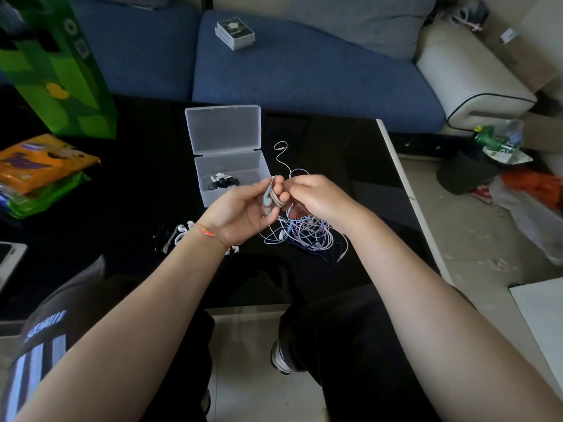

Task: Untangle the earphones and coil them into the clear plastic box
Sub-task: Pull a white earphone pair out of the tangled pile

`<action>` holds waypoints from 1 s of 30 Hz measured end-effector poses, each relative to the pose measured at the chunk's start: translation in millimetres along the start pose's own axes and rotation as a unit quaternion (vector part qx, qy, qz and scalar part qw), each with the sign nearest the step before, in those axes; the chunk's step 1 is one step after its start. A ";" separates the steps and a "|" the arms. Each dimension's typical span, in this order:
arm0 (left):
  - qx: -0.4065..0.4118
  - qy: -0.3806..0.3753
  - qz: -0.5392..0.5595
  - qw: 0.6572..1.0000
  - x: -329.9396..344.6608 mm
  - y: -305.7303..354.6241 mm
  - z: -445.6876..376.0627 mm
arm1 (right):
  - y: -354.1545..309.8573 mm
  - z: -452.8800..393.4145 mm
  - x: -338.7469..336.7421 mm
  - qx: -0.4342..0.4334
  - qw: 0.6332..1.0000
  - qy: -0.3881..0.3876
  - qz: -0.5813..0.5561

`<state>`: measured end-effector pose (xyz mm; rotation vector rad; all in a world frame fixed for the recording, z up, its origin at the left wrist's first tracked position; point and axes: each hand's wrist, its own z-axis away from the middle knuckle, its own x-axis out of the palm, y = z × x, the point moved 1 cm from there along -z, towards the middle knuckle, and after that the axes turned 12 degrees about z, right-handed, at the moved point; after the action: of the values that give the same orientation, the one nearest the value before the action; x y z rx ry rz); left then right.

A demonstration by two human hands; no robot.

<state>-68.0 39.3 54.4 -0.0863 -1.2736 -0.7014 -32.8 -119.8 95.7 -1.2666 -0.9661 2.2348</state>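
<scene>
Both hands are up over the black bench (137,184), working on one cable. The left hand (243,208) has its fingers curled round a small coil of cord (275,194) with a pale blue earbud (267,200) lying across it, thumb and fingers pinching the loop. The right hand (316,196) is just beside it, fingers curled in and pinching the same cord near the coil. There's a red and orange bracelet (205,230) on the left wrist.

Under the hands a messy tangle of earphones (304,236) in blue, purple and white sits on the bench, and one white cable (281,156) snakes off toward the sofa side. The clear plastic box (231,178) is open just behind the left hand, lid (224,129) flipped back, with a black and white set of earbuds (224,181) already in it. More white and black earpieces (176,236) lie on the bench near the left wrist.

Off to the left there's a green bag (61,71) and an orange snack packet (42,159). A blue sofa (304,74) is behind the bench, with a small white box (234,35) on the cushion
</scene>
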 end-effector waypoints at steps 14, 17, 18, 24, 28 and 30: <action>0.008 -0.012 -0.012 1.000 1.4 2.3 -2.8 | 1.4 -1.7 5.5 -0.020 1.000 -0.015 -0.017; 0.017 0.023 -0.012 1.000 2.1 2.4 -2.5 | 2.3 -1.5 7.2 -0.017 1.000 -0.005 -0.008; 0.026 0.036 -0.024 0.999 1.6 1.6 -3.3 | 1.9 -1.3 7.6 -0.015 1.000 0.002 -0.008; 0.041 0.061 -0.069 0.995 1.5 -1.3 -7.0 | -3.7 2.3 10.3 -0.037 0.999 0.017 -0.031; 0.040 0.055 -0.096 0.993 4.8 -2.8 -6.3 | -3.8 1.6 13.3 -0.042 0.998 0.046 -0.004; 0.041 0.057 -0.095 0.993 5.4 -3.0 -6.3 | -5.6 2.2 15.2 -0.041 0.997 0.058 0.001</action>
<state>-63.7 31.8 56.3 0.1425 -1.2090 -0.8052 -42.5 -107.2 91.7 -1.4162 -1.0219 2.1175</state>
